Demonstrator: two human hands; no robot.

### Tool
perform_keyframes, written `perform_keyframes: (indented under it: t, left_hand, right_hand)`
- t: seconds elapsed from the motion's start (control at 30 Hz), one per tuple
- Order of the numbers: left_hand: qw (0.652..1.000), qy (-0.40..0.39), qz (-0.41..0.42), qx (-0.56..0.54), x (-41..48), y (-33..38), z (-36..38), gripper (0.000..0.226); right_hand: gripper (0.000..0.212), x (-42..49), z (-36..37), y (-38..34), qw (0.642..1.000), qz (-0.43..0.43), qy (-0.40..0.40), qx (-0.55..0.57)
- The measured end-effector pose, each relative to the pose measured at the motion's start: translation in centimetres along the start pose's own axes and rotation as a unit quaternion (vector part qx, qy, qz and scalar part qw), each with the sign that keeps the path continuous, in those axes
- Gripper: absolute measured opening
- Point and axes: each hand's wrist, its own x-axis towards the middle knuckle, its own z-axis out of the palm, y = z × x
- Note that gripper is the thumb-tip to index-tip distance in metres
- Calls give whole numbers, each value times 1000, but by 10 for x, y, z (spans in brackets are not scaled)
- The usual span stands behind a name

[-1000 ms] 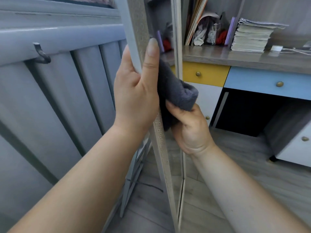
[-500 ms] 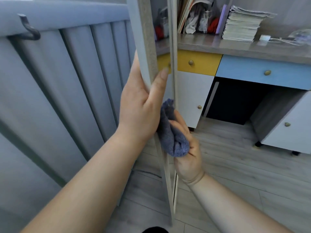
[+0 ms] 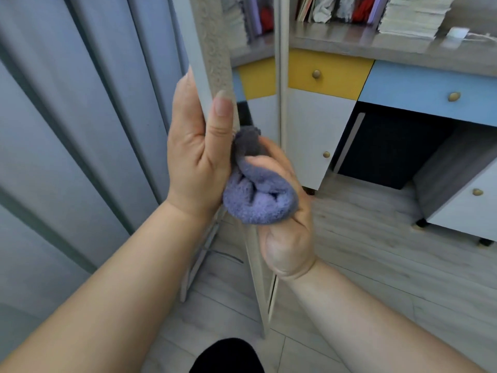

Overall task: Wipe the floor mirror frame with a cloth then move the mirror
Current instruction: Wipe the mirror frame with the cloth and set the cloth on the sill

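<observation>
Head view: the left hand (image 3: 197, 154) is wrapped closed around the near edge of the tall, pale, grain-patterned floor mirror frame (image 3: 215, 49), thumb laid up its front face and fingers hidden behind. Just to its right, touching it at the thumb base, the right hand (image 3: 282, 211) is curled shut around a bunched, fuzzy blue-grey cloth (image 3: 258, 195), pressing the wad against the same edge, directly below the left thumb. The mirror stands upright between the two forearms, its foot on the pale plank floor (image 3: 376, 265) below the wrists, with a thin white support leg (image 3: 196, 265) showing under the left wrist. Beyond the right hand stand a yellow drawer (image 3: 328, 68) and a blue drawer (image 3: 430, 87) with brass knobs.

The step in hand appears to be wiping down this edge. To do it well, I would keep the left grip firm so the frame cannot swing, and keep the cloth folded around the edge so front and side are cleaned in one pass. The stroke should run down to the foot in one even pull. The left hand should sit above the cloth, clear of its path.
</observation>
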Motion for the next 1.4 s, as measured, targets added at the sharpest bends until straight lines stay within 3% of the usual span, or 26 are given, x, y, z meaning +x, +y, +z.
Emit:
perform_keyframes:
  t: [0.17, 0.2, 0.3, 0.43, 0.53, 0.67, 0.8, 0.9, 1.0, 1.07, 1.13, 1.27, 1.33, 1.4]
  left_hand:
    - [999, 18, 35, 6, -4, -2, 4, 43]
    - [999, 23, 39, 15, -5, -3, 4, 40]
    - [996, 23, 41, 80, -12, -3, 5, 40]
    - [981, 94, 54, 164, -40, -5, 8, 42]
    - [985, 133, -17, 108, -63, -5, 13, 36]
    - [973, 149, -172, -46, -78, 0, 26, 30]
    - [969, 112, -217, -46, -74, 1, 28, 49]
    - [962, 88, -256, -42, -73, 1, 32, 50]
    - [961, 92, -261, -4, -73, -2, 34, 24]
    - [963, 97, -249, 18, -73, -7, 33, 4]
    - [964, 108, -242, 26, -74, -12, 34, 7]
    - [970, 100, -221, 20, -74, -15, 36, 11]
    - [971, 94, -217, 26, -74, -16, 36, 9]
    - [971, 94, -219, 37, -76, -20, 35, 11]
  right_hand:
    - [19, -43, -40, 39, 979, -72, -104, -160]
    - [18, -55, -52, 50, 976, -53, -109, -181]
    - [10, -79, -72, 64, 982, 110, -75, -137]
    - [14, -61, -71, 51, 969, 233, 75, -29]
    - [21, -18, -52, 32, 981, 145, 104, 77]
    - [57, 17, -21, 26, 993, 84, 57, 58]
    - [36, -8, -34, 57, 980, 185, 78, -4]
    - [27, -30, -51, 70, 951, 287, 113, -5]
    - [25, -16, -43, 56, 958, 277, 65, 39]
    - [53, 11, -37, 49, 981, 190, 38, -3]
    - [71, 41, -33, 45, 986, 151, 35, -63]
    - [80, 90, -38, 47, 975, 196, 75, -72]
    - [78, 109, -52, 64, 966, 220, 116, -68]
    - [61, 125, -71, 90, 955, 236, 159, -88]
